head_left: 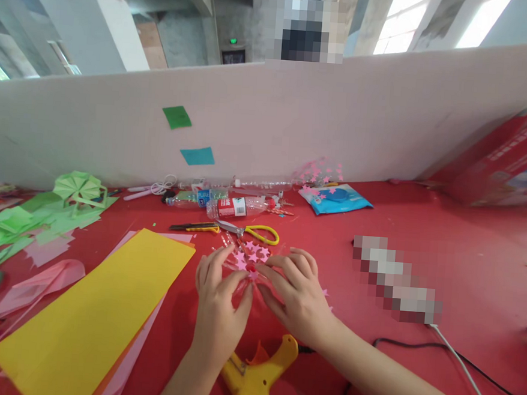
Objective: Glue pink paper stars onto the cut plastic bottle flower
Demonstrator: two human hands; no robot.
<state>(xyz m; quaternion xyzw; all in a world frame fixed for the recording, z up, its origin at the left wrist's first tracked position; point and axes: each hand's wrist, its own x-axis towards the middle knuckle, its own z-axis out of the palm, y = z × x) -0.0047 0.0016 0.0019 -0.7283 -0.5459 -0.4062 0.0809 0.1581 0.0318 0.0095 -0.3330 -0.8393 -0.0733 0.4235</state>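
Observation:
My left hand and my right hand meet at the middle of the red table, fingers curled round a clear plastic piece with pink stars on it. A small red part shows between the fingertips. Both hands hold this piece from either side. Just below them lies a yellow glue gun, partly behind my left wrist. Beyond the fingers are scissors with yellow handles and a yellow and black utility knife.
Yellow paper sheets lie at left, beside green paper pieces. Plastic bottles and a blue packet line the white partition. Black cable runs at right. A person's head shows blurred behind the partition.

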